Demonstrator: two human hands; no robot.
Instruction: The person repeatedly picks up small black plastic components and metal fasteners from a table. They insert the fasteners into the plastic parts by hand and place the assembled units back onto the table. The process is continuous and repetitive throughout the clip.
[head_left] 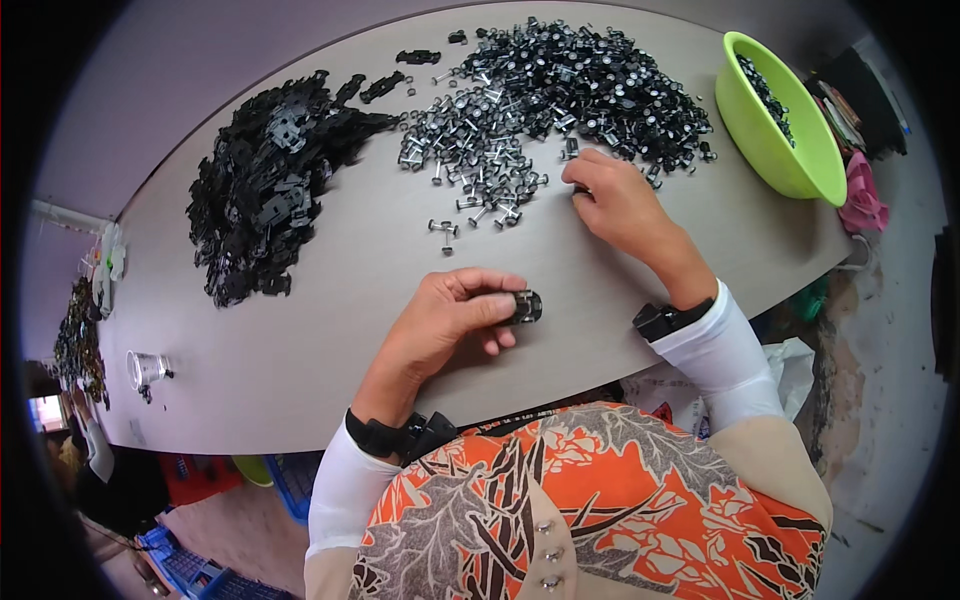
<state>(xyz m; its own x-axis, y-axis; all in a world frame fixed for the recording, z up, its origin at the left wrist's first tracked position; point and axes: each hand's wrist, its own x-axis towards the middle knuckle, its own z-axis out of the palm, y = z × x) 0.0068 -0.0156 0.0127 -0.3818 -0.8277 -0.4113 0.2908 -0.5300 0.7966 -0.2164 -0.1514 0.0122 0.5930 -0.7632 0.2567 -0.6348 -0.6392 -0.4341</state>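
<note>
1. The left hand (455,308) is above the table (370,230), close to its near edge, thumb and fingers pinched on a small black part (529,307) — the part sticks out past the fingertips toward the right.
2. The right hand (625,205) is well apart from the left, farther from the near edge, its fingers curled beside the heap of wheel-and-axle pieces (600,95); a dark bit shows at the fingertips, but I cannot tell whether it is gripped.
3. That heap spreads along the table's far edge, mostly black, with more silver axles showing toward its near left side.
4. A few loose axle pieces (444,234) lie just off it, toward the near edge.
5. A pile of flat black plates (265,190) covers the table's far left part.
6. At the right edge, toward the far right corner, a lime-green bowl (785,170) stands tilted — more small dark pieces are inside.
7. Near the left end is a clear cup (147,369).
</note>
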